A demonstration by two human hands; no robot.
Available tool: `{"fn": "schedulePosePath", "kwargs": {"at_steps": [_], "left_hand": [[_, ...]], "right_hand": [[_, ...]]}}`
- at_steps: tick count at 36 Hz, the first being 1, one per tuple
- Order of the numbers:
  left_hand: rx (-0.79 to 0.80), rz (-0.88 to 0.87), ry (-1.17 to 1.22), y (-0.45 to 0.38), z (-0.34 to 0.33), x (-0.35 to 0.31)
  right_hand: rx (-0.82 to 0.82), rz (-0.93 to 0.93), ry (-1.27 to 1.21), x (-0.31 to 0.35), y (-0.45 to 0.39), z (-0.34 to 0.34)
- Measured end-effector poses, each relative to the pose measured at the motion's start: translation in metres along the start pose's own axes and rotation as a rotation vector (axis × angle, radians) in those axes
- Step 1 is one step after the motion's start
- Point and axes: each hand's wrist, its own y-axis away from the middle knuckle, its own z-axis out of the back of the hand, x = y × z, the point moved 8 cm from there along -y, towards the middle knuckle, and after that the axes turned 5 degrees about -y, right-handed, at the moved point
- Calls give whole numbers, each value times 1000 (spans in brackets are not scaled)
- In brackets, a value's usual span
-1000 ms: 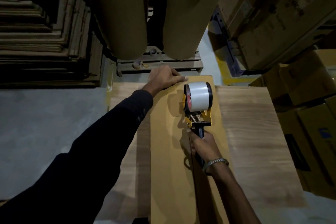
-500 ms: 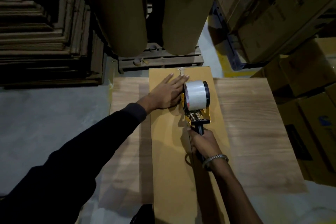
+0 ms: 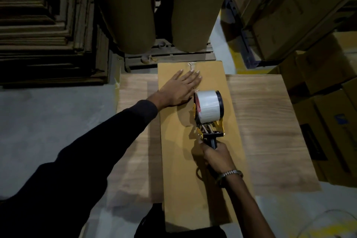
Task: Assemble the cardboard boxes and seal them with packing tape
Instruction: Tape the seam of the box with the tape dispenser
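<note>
Right hand (image 3: 216, 157) clenched round handle of tape gun (image 3: 209, 114), mid-box. Left hand (image 3: 180, 90) flat, fingers straight, pressing box (image 3: 193, 179) near far table (image 3: 270, 121) edge. Risks: tape wandering off seam, thumb nicked by gun, box sliding.

Dim room: grey concrete floor (image 3: 48, 121), wooden table (image 3: 270, 121), stacked flat cardboard (image 3: 38, 35) far left.

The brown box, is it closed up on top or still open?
Closed. The brown box shows one flat top, and the left hand lies spread on it.
</note>
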Motion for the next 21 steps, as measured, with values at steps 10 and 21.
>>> {"fn": "schedulePosePath", "kwargs": {"at_steps": [10,21], "left_hand": [[5,-130,61,39,-8,-26],[11,-66,-31,44,-6,-34]], "right_hand": [[13,19,-69,-3,0,-3],[-14,-100,17,-58,44,5]]}}
